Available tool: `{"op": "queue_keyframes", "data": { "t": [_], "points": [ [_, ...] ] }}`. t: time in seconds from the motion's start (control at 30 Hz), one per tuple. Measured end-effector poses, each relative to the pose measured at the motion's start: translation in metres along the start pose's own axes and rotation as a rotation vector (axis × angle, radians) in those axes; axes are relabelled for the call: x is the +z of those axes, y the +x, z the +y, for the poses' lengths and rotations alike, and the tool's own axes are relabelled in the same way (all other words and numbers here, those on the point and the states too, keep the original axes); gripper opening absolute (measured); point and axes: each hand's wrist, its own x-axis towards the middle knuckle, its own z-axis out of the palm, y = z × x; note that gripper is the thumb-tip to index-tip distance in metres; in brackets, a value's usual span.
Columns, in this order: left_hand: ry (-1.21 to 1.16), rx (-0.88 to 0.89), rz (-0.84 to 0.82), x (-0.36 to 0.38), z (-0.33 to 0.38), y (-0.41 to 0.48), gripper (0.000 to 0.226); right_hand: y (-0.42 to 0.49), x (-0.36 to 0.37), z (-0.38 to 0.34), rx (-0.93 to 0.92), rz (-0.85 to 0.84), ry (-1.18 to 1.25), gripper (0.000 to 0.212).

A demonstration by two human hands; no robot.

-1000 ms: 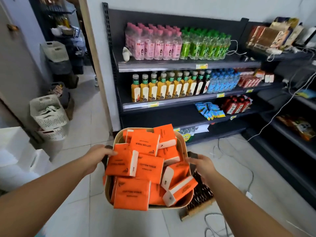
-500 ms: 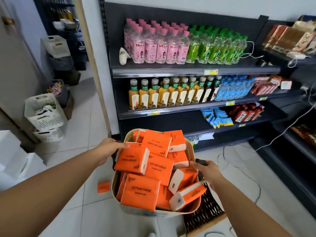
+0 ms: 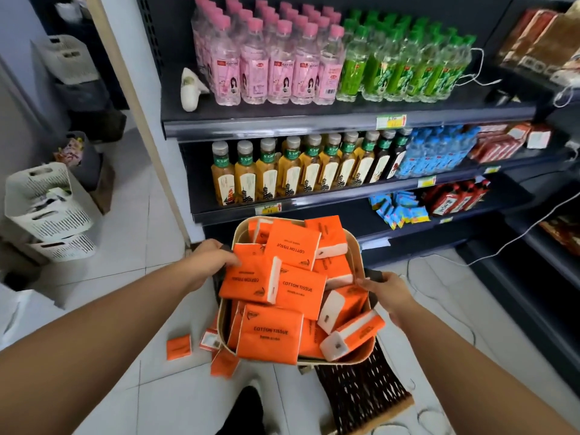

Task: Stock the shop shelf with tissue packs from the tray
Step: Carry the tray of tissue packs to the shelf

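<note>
A beige tray (image 3: 354, 246) heaped with several orange tissue packs (image 3: 299, 288) is carried in front of me, just short of the dark shop shelf (image 3: 314, 122). My left hand (image 3: 207, 262) grips the tray's dark left handle. On the opposite side, my right hand (image 3: 389, 290) grips the dark right handle. Three orange packs (image 3: 179, 346) lie on the tiled floor below the tray's left edge.
The shelf holds pink and green bottles (image 3: 329, 61) on top, juice and blue bottles (image 3: 301, 171) below, snack packs (image 3: 398, 211) lower still. White baskets (image 3: 47, 208) stand at the left. A brown mat (image 3: 361, 394) and cables (image 3: 439, 309) lie on the floor.
I have walked closer to the shelf with the tray in both hands. Orange packs now lie on the floor to the tray's left, more than before.
</note>
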Motion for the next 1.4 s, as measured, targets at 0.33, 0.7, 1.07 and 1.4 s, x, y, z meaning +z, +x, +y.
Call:
{"op": "queue_keyframes", "data": {
  "t": [0.33, 0.7, 1.07, 1.4],
  "points": [
    [0.074, -0.004, -0.124, 0.005, 0.045, 0.085, 0.031, 0.049, 0.009, -0.031, 0.021, 0.14, 0.098, 0.021],
    [0.033, 0.034, -0.167, 0.019, 0.077, 0.123, 0.046, 0.06, -0.001, -0.04, 0.046, 0.255, 0.199, 0.027],
    [0.01, 0.047, -0.284, 0.035, 0.078, 0.152, 0.084, 0.066, -0.017, -0.04, 0.089, 0.324, 0.212, 0.029],
    [0.053, 0.065, -0.251, 0.056, 0.1, 0.153, 0.065, 0.061, -0.024, -0.035, 0.099, 0.408, 0.26, 0.022]
  ]
}}
